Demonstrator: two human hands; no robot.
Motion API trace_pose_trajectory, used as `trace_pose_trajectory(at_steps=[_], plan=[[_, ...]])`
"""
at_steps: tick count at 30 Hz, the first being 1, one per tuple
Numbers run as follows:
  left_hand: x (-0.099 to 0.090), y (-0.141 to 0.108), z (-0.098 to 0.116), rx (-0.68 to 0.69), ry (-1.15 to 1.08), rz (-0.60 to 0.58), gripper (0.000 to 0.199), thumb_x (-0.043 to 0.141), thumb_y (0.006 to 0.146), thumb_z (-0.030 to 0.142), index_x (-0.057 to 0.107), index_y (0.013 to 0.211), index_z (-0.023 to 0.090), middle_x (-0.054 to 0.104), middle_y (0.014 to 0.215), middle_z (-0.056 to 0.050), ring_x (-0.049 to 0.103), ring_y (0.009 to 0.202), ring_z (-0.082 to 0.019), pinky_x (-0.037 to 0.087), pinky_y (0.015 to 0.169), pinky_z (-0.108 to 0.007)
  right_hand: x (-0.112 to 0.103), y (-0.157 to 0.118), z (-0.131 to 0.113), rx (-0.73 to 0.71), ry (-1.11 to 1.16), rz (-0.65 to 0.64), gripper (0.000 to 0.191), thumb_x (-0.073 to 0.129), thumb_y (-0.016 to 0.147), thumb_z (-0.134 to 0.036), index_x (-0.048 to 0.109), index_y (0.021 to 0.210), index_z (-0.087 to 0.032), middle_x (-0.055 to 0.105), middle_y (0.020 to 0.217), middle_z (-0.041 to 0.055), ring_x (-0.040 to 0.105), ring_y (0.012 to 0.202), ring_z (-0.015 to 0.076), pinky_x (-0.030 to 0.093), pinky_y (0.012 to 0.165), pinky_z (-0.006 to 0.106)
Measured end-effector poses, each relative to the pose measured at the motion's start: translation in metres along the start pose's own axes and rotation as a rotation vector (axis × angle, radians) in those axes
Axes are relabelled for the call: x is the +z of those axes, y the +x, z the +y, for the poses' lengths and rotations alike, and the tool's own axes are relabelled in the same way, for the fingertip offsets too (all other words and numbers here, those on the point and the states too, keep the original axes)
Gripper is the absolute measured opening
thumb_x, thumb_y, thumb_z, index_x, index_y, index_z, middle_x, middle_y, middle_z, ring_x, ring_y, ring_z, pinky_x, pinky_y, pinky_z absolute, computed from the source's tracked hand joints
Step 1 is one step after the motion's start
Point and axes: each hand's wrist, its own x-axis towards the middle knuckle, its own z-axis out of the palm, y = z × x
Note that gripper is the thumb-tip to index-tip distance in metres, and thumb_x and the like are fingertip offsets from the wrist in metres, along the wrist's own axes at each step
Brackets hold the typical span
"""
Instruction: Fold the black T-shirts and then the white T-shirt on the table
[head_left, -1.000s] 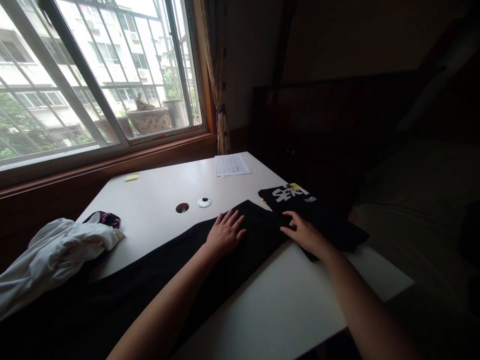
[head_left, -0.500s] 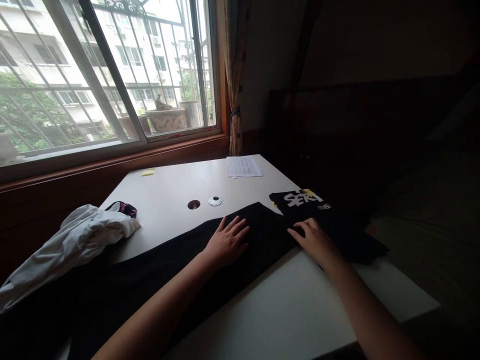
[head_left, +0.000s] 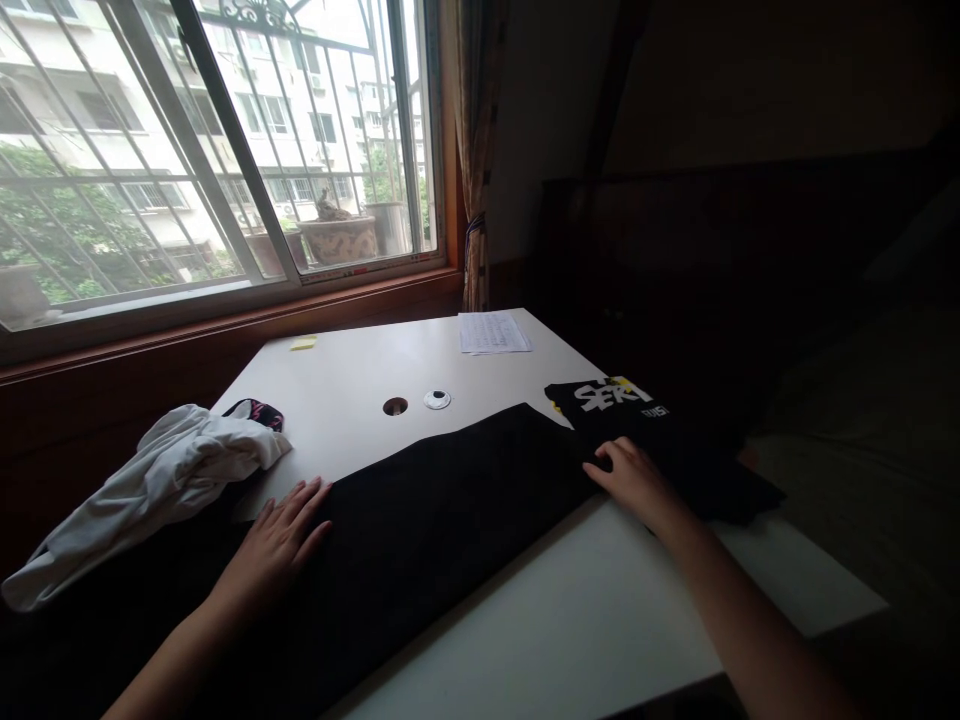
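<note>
A pair of long black trousers lies stretched across the white table, running from the lower left to the right. My left hand rests flat on them toward the left, fingers extended. At their right end, my right hand has its thumb and fingers curled in on the cloth; the fingertips are partly hidden. Just beyond it is a black T-shirt with white and yellow lettering.
A crumpled white garment lies at the table's left side, with a dark pink-patterned cloth behind it. Papers, a yellow note, a cable hole and a round white cover are on the white table. A barred window is behind.
My left hand has slid left along the trousers, from their middle toward the white garment. My right hand stays at the right end. The view has shifted slightly.
</note>
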Motion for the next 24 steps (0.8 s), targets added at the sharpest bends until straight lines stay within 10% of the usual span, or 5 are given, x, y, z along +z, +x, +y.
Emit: trace_pose_trajectory(at_steps=[14,24], plan=[[-0.005,-0.016,-0.005,0.033,-0.029,0.101,0.052,0.039,0.104,0.044,0.042,0.154,0.031,0.05,0.155,-0.006,0.051,0.139,-0.028,0.043,0.115,-0.05,-0.018,0.028,-0.021,0.105,0.233,-0.188,0.038,0.065,0.085,-0.039,0.055,0.118,-0.024,0.067,0.077,0.0007,0.066,0.073,0.0227,0.046,0.064,0.03],[-0.003,-0.008,0.015,0.017,-0.005,0.019,0.053,0.038,0.105,0.046,0.04,0.155,0.031,0.042,0.161,-0.007,0.04,0.147,-0.031,0.035,0.118,-0.057,-0.054,0.041,-0.011,-0.116,0.332,0.0,0.034,0.053,0.09,-0.038,0.055,0.121,-0.025,0.064,0.082,0.0006,0.063,0.073,0.0206,0.048,0.07,0.033]])
